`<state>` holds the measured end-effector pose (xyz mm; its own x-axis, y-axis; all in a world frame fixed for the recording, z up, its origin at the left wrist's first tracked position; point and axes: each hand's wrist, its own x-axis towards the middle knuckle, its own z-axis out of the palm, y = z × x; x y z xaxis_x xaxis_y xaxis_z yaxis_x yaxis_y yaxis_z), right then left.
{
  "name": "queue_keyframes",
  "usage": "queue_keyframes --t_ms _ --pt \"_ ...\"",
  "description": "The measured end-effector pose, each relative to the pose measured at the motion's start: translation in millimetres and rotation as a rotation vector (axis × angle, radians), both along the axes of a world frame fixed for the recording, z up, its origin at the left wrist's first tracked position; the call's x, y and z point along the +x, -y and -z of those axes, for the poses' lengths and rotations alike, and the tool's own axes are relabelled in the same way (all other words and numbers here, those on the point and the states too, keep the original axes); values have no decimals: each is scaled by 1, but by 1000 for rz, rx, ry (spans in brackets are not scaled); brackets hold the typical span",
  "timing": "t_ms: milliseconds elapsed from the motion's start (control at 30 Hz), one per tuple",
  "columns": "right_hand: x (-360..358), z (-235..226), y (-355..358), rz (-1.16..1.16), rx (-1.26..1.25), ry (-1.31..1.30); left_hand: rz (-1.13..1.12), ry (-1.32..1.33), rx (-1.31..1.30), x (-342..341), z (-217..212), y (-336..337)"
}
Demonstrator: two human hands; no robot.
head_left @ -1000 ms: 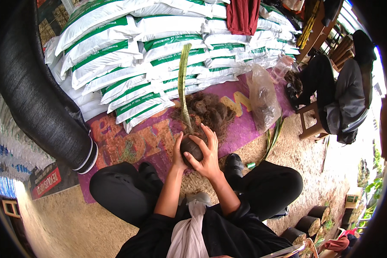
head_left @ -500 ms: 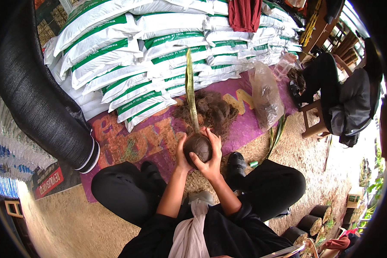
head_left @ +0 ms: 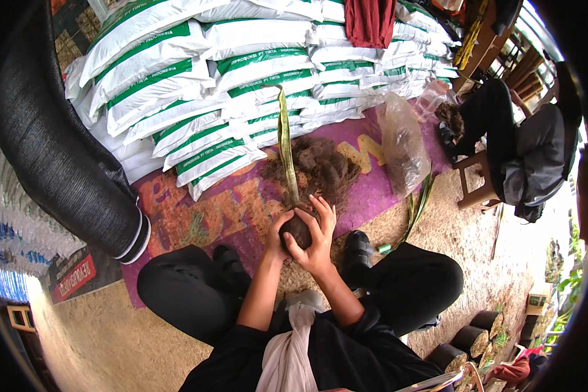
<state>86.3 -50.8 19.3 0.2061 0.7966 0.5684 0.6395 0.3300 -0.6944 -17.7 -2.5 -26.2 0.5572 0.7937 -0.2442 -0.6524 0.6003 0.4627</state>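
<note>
A round, dark brown ball (head_left: 294,236) sits between my hands above the floor, in front of my body. From its far side rises one long, mottled green snake plant leaf (head_left: 285,144) with yellowish edges, its tip curling left. My left hand (head_left: 275,236) cups the ball's left side. Over its top and right side curls my right hand (head_left: 317,240), thumb on the near face and fingers spread across the top. The ball's underside is hidden. Just beyond lies a heap of loose brown fibre (head_left: 326,166) on a purple printed sheet (head_left: 242,202).
White and green sacks (head_left: 261,72) are stacked at the back. A clear plastic bag (head_left: 404,147) and another long leaf (head_left: 421,202) lie to the right, with a small green object (head_left: 384,249) near my foot. A seated person (head_left: 522,144) is at far right; a black roll (head_left: 65,144) leans at left.
The fingers of my right hand have slid over the top of the ball, covering more of it. The leaf has shifted slightly left and its tip now bends over.
</note>
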Motion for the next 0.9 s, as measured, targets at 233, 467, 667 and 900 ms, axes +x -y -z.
queue_keyframes --t_ms 233,467,667,900 --pt "7 0 -3 -15 -97 -121 -225 -361 69 2 -14 -3" --pt "8 2 -8 -150 -105 -708 -325 -294 143 10 -32 -4" --pt "-1 -3 3 22 14 87 -58 132 123 4 -8 -2" --pt "-3 9 2 -10 0 24 -139 3 -8 3 5 -4"
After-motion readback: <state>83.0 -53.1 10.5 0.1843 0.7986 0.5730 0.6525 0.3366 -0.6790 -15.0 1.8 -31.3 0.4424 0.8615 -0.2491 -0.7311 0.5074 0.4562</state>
